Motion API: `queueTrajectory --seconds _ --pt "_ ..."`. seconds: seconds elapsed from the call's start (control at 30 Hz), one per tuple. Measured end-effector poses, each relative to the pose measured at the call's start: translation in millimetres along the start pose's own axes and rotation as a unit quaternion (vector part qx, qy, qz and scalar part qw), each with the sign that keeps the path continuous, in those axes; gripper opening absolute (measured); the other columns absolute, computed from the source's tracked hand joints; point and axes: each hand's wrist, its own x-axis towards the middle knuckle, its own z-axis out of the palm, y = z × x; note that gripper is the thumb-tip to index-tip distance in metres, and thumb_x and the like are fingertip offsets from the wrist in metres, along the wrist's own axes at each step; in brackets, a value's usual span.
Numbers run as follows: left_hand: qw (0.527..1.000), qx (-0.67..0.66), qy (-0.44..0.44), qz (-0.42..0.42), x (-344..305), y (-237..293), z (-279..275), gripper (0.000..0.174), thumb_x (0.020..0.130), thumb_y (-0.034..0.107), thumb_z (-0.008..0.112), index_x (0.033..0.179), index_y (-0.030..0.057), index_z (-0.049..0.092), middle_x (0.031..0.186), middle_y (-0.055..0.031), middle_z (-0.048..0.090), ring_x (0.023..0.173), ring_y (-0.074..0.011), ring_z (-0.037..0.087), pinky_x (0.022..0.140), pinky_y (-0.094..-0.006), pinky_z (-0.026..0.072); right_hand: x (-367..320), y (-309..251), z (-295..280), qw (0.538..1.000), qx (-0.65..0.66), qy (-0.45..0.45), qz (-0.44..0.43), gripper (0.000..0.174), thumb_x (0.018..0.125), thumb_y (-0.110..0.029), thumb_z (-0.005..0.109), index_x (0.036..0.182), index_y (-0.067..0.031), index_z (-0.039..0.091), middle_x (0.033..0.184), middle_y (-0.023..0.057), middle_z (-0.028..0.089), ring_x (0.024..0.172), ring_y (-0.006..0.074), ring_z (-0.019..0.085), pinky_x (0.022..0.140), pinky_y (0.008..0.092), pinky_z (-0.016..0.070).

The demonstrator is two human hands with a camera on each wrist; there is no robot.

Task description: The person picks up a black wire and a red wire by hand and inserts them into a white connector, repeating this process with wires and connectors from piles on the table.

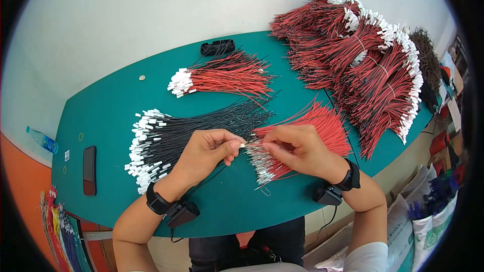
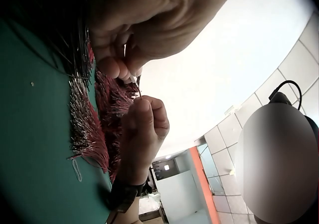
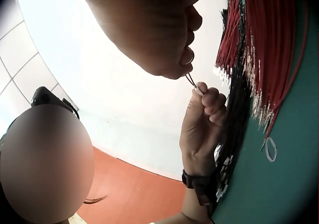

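My left hand pinches a small white connector between thumb and forefinger, over the gap between two wire bundles. Facing it, my right hand pinches a thin wire that runs to the connector in the right wrist view; the fingers hide the rest of it. Under and beyond the left hand lies a fan of black wires with white connectors on their left ends. A bundle of red wires with bare metal tips lies beneath the right hand.
Behind the hands is a bundle of red and black wires with white connectors. Larger tied bundles are heaped at the back right. On the green table are a phone, a black case and a small wire loop.
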Motion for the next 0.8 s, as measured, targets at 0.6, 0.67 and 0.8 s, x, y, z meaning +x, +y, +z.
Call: queueTrajectory --seconds 0.6,0.67,0.8 --pt "0.999 -0.026 -0.013 -0.034 -0.9 3.1 -0.5 0.023 0.1 0.018 0.066 0.107 -0.0033 0.072 0.08 -0.0005 0.066 0.071 -0.0064 0.059 0.068 -0.022 0.0504 1.1 -2.6 -2.9 0.999 0.006 -0.01 0.032 0.007 0.091 -0.008 0.07 0.094 -0.0027 0.067 0.068 0.0101 0.06 0.055 0.0226 0.058 0.051 0.0339 0.0441" --pt "0.999 -0.031 -0.014 -0.039 -0.6 1.9 -1.3 0.023 0.1 0.018 0.066 0.107 -0.0031 0.072 0.08 -0.0007 0.066 0.071 -0.0065 0.059 0.068 -0.022 0.0507 1.2 -1.2 -2.3 1.0 0.008 -0.01 0.028 0.007 0.091 -0.008 0.07 0.094 -0.0028 0.067 0.069 0.0105 0.06 0.055 0.0228 0.059 0.051 0.0338 0.0444" --pt "0.998 -0.041 -0.02 -0.04 -0.4 1.4 -2.3 0.024 0.1 0.019 0.066 0.107 -0.003 0.072 0.081 -0.0009 0.066 0.071 -0.0066 0.06 0.068 -0.022 0.051 1.9 -0.4 -1.4 1.0 0.011 -0.006 0.008 0.008 0.09 -0.008 0.071 0.094 -0.0026 0.067 0.072 0.0106 0.063 0.059 0.023 0.061 0.053 0.0332 0.0461"
